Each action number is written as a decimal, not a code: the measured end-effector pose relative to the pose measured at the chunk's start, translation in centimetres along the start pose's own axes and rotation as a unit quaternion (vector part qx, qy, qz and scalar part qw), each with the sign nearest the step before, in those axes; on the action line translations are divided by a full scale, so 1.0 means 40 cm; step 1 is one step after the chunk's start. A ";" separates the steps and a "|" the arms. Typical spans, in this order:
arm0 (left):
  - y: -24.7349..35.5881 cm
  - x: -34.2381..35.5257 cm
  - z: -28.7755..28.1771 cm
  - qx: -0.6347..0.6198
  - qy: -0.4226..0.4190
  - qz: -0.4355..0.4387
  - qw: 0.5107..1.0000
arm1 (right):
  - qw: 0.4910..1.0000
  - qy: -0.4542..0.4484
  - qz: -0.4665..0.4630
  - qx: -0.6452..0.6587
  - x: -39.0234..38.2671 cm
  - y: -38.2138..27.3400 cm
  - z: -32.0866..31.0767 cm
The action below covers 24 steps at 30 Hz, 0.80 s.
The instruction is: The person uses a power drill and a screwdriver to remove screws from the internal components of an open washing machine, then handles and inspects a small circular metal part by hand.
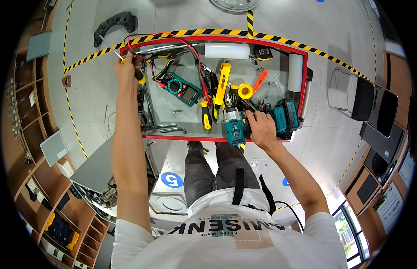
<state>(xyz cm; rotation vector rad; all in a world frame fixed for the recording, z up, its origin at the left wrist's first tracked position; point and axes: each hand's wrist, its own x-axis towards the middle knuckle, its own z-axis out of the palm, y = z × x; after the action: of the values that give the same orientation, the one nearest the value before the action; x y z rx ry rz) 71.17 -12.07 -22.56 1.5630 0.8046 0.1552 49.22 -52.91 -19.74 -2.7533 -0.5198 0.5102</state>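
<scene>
Over the far left corner of the red-rimmed tool tray, my left hand is closed around a screwdriver. Its shaft points up and left past the rim, and its yellow and black handle end shows below my fingers. My right hand wraps the handle of a teal cordless drill at the near right of the tray. The drill lies on its side, chuck toward the far side, its black and teal battery to the right. A teal multimeter with red and black leads lies between my hands.
Inside the tray are a yellow utility knife, yellow tape roll, orange cutter, yellow-black screwdriver, tape measure, white roll and hex keys. A dark curved part lies beyond it; a folding chair stands right.
</scene>
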 end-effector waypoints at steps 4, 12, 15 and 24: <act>0.058 -0.061 -0.048 0.006 0.040 0.110 0.993 | 1.000 -0.007 0.007 0.002 -0.007 0.003 0.023; 0.245 -0.201 -0.159 0.034 0.057 0.268 0.961 | 0.999 -0.028 0.009 -0.023 -0.004 0.008 0.019; 0.348 -0.282 -0.204 0.033 0.072 0.307 0.948 | 1.000 0.009 -0.013 -0.017 -0.009 0.007 0.007; 0.569 -0.549 -0.384 -0.103 -0.102 0.323 0.935 | 0.971 0.228 -0.054 0.042 -0.118 -0.175 -0.239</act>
<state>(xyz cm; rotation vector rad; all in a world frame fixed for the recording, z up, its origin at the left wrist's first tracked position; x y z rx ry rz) 55.56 -10.66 8.89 1.5600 0.0829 0.5284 46.80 -50.59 -7.45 -2.6184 -0.5122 -0.1257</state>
